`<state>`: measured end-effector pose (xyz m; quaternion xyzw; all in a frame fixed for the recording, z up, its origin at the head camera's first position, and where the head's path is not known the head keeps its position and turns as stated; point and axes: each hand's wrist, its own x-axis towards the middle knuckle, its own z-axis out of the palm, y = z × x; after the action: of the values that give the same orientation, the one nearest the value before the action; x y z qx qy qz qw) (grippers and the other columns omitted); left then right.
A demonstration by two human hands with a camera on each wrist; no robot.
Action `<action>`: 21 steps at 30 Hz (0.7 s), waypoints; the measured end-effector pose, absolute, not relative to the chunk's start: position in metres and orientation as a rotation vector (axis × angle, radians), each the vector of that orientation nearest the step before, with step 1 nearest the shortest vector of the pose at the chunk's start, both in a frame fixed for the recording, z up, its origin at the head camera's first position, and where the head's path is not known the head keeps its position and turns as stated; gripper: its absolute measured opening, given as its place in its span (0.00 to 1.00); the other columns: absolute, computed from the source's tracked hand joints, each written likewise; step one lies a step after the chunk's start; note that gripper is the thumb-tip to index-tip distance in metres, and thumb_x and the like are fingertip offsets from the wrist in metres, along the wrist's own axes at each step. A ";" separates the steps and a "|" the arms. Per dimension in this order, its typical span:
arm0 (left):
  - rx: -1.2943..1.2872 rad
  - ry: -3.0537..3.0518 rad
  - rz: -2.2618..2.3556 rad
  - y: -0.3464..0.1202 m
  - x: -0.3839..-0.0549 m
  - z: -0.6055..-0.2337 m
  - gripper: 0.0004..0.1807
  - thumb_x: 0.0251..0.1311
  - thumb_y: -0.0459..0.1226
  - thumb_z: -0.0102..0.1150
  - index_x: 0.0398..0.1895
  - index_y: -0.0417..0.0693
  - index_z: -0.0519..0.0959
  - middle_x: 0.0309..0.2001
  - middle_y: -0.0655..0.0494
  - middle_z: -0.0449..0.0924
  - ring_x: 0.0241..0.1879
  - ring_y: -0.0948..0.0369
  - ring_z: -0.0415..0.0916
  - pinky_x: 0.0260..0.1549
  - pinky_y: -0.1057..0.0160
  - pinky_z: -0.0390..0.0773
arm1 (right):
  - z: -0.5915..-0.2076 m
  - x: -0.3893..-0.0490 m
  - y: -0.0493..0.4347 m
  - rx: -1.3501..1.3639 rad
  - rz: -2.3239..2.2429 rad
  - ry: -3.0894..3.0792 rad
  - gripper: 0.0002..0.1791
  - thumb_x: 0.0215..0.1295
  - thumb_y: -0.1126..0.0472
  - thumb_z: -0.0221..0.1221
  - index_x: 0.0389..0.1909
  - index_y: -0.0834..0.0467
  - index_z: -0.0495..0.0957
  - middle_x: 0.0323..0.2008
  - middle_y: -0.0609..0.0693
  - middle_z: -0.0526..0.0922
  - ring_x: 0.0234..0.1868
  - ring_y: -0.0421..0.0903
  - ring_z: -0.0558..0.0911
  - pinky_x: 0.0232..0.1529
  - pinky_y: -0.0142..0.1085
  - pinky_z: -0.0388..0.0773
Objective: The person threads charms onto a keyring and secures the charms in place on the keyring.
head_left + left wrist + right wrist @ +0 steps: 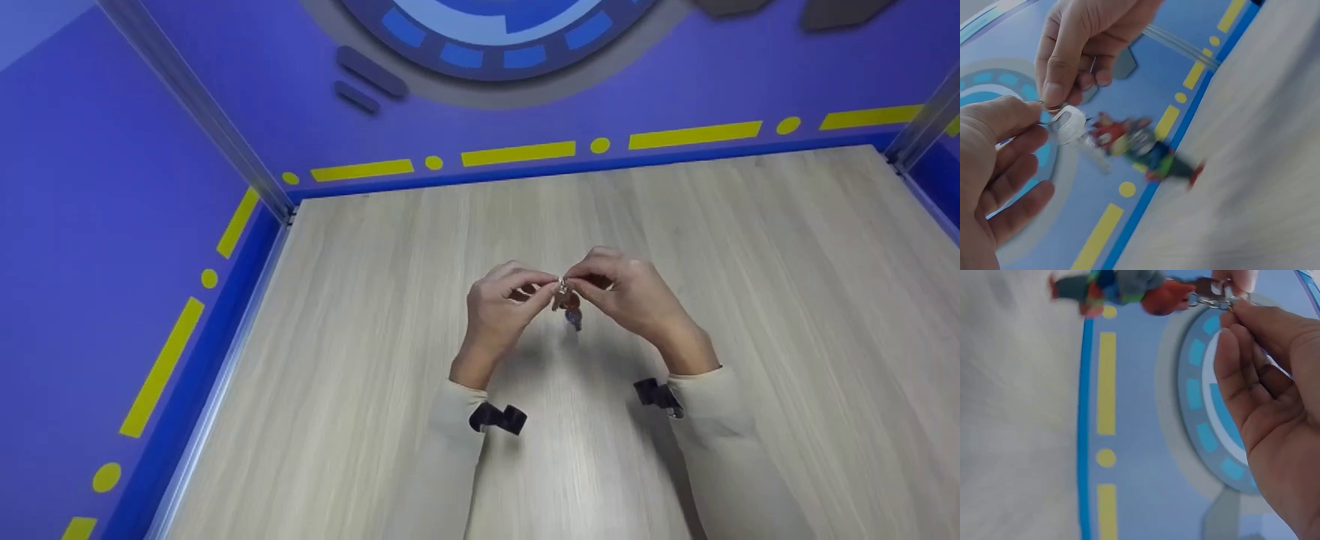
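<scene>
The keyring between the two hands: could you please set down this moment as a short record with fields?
Left hand: pinches the metal ring
Right hand: pinches the ring from the other side
Key: metal, close by the ring; whether threaded on it, unclear
Figurine: multicoloured, blurred, dangling above the tabletop
Tabletop: pale wood grain
Wall: blue-purple, yellow dashes and dots

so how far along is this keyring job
Looks done: the red-headed, blue-and-green toy figure hangs from a thin silver metal chain. In hand: the left grip and right grip pinch at a thin silver wire ring, with a flat metal key beside it. Left: probably fitting or removing the key, since both grips are at the ring; the pictures don't show which.
</scene>
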<state>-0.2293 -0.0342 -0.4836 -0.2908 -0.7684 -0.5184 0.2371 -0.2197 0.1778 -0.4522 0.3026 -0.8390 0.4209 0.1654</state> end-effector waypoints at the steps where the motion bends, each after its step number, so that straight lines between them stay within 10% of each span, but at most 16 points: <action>1: -0.814 -2.113 -1.369 -0.035 -0.230 -0.482 0.04 0.64 0.36 0.76 0.37 0.44 0.92 0.34 0.57 0.88 0.32 0.59 0.85 0.31 0.62 0.87 | -0.451 -0.220 0.178 0.878 1.173 -2.396 0.05 0.66 0.73 0.71 0.38 0.61 0.90 0.33 0.46 0.86 0.34 0.41 0.83 0.37 0.32 0.81; 21: -0.834 -2.073 -1.296 -0.039 -0.230 -0.478 0.03 0.62 0.34 0.77 0.33 0.44 0.90 0.30 0.59 0.87 0.22 0.66 0.75 0.24 0.71 0.75 | -0.456 -0.222 0.175 0.843 1.466 -2.330 0.06 0.66 0.71 0.71 0.40 0.58 0.92 0.35 0.44 0.87 0.35 0.43 0.85 0.39 0.27 0.82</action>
<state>-0.2302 -0.0390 -0.4782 -0.3103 -0.7715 -0.4823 0.2754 -0.2223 0.1749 -0.4561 0.2904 -0.8024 0.5046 0.1309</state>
